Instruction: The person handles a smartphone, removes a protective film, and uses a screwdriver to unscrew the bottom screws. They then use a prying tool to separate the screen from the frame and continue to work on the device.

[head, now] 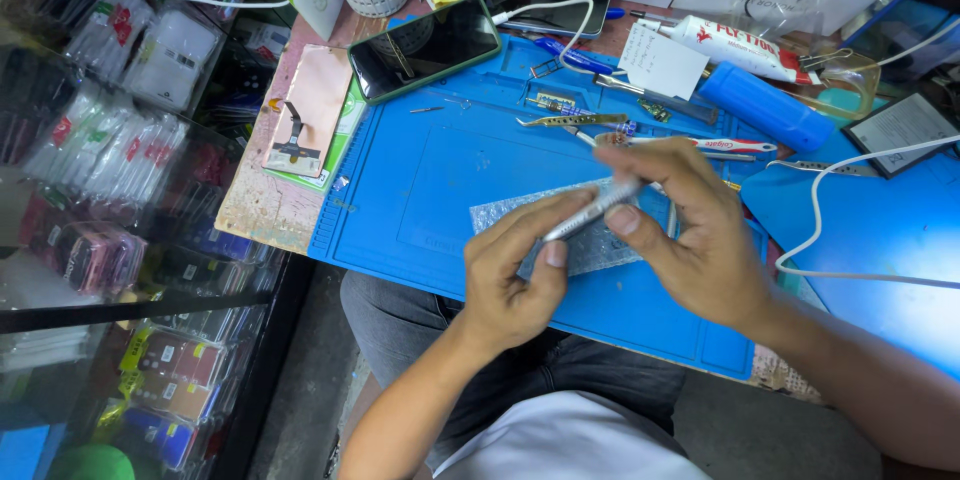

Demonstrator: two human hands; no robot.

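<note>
Both my hands meet over a blue work mat (420,180). My left hand (515,275) and my right hand (690,230) together grip a slim silver metal tool (590,215), held slantwise, the left at its lower end and the right at its upper end. Under the hands lies a piece of clear bubble wrap (600,248) on the mat. A dark smartphone (425,48) lies screen up at the mat's top left corner.
Tweezers (570,121), a toothbrush (700,145), a blue cylinder (765,105), a white tube (730,45) and a white note (662,65) lie at the mat's far edge. A white cable (815,210) loops at right. A glass display case of packaged goods (110,190) stands at left.
</note>
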